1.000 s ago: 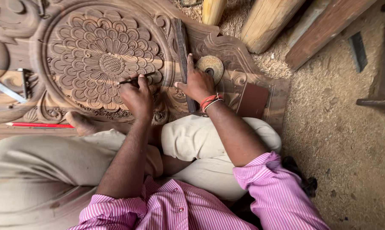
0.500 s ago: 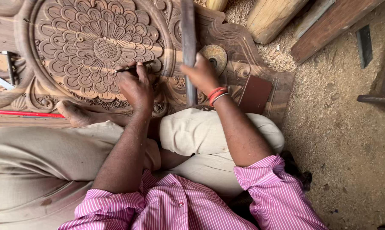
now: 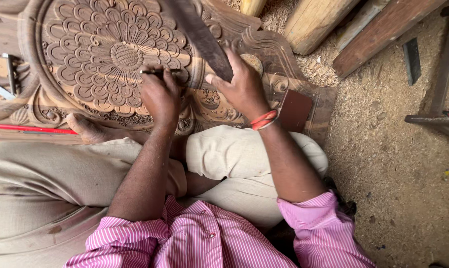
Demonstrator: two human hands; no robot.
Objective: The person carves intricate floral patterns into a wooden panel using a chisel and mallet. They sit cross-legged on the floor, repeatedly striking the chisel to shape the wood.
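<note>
Raised mallet (image 3: 197,34) tilts up-left in right hand (image 3: 242,87); left hand (image 3: 160,94) pinches chisel (image 3: 157,72)

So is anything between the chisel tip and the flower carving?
Nothing visible. The left hand holds the thin dark metal chisel right against the round carved wooden flower panel; the right hand lifts a long dark wooden mallet.
</note>
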